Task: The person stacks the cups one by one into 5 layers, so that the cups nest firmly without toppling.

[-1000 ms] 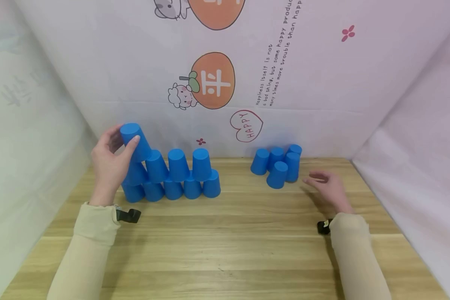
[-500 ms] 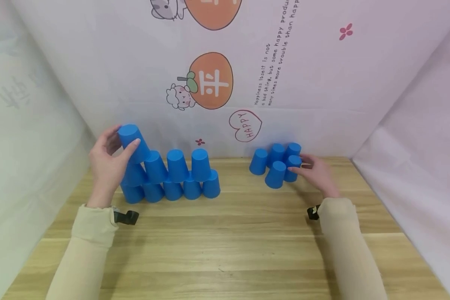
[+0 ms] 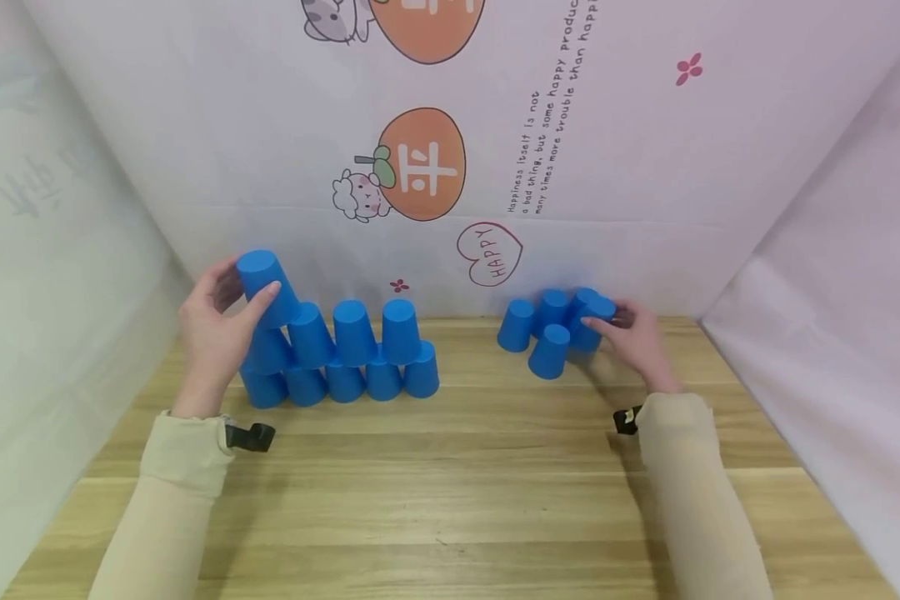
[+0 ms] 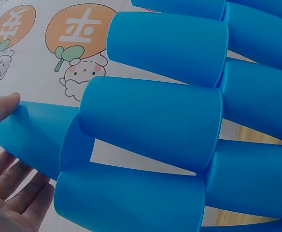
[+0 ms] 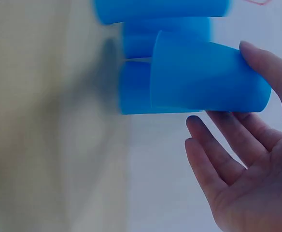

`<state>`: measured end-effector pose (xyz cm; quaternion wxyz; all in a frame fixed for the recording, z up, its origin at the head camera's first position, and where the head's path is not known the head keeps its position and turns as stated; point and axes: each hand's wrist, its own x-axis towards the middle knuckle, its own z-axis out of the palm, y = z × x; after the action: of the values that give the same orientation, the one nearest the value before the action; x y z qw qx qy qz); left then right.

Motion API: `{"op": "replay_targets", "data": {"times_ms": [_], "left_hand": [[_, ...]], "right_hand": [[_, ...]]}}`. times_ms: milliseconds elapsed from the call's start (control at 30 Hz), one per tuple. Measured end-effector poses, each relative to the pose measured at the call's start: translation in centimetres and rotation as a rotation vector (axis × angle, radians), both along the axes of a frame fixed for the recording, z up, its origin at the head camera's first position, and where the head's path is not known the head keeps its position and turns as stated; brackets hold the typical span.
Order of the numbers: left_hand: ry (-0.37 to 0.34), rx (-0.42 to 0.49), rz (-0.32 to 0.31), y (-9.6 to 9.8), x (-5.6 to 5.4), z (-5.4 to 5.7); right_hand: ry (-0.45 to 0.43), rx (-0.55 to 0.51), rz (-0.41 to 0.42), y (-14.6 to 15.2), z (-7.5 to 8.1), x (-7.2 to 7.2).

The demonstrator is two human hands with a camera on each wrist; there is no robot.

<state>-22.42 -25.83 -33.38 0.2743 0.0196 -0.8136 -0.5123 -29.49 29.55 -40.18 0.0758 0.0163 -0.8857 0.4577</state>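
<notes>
My left hand (image 3: pixel 213 337) holds an upside-down blue cup (image 3: pixel 267 287) between thumb and fingers, at the left end of the second row. In the left wrist view this held cup (image 4: pixel 35 135) is tilted, its rim at the cups under it. The stack has a bottom row of several inverted cups (image 3: pixel 346 382) and a second row (image 3: pixel 355 333) on top. At the right, my right hand (image 3: pixel 640 340) pinches another blue cup (image 3: pixel 596 312) near its base. The right wrist view shows that cup (image 5: pixel 208 75) raised off the table, in front of other cups.
Several loose inverted cups (image 3: pixel 549 352) stand by the right hand, close to the back wall sheet (image 3: pixel 615 250). White side sheets (image 3: pixel 832 292) border the wooden table (image 3: pixel 450 500) left and right.
My right hand moved left to the loose group, took hold of the rightmost front cup and lifted it slightly. The left hand with its cup has hardly moved.
</notes>
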Motion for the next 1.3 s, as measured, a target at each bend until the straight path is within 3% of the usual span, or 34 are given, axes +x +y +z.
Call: {"op": "replay_targets", "data": {"times_ms": [200, 367, 500, 700, 867, 1133, 1300], "left_hand": [[-0.017, -0.013, 0.003, 0.0, 0.2, 0.1], [-0.030, -0.019, 0.004, -0.1, 0.4, 0.1], [-0.042, -0.026, 0.006, -0.3, 0.4, 0.0], [-0.052, -0.038, 0.003, -0.3, 0.4, 0.0], [-0.050, -0.043, 0.002, -0.3, 0.3, -0.1], [-0.058, -0.040, 0.013, -0.3, 0.3, 0.0], [-0.068, -0.037, 0.017, -0.4, 0.3, -0.1]], "right_hand": [[0.117, -0.027, -0.076, -2.3, 4.6, 1.3], [0.216, -0.057, -0.063, -5.5, 8.0, 2.7], [0.292, -0.087, -0.018, -8.2, 9.8, 3.6], [0.401, -0.119, 0.081, -11.6, 10.9, 4.0], [0.431, -0.155, 0.154, -14.4, 11.5, 4.1], [0.496, -0.189, 0.304, -18.4, 11.2, 3.5], [0.444, -0.112, 0.359, -21.2, 10.9, 3.3]]}}
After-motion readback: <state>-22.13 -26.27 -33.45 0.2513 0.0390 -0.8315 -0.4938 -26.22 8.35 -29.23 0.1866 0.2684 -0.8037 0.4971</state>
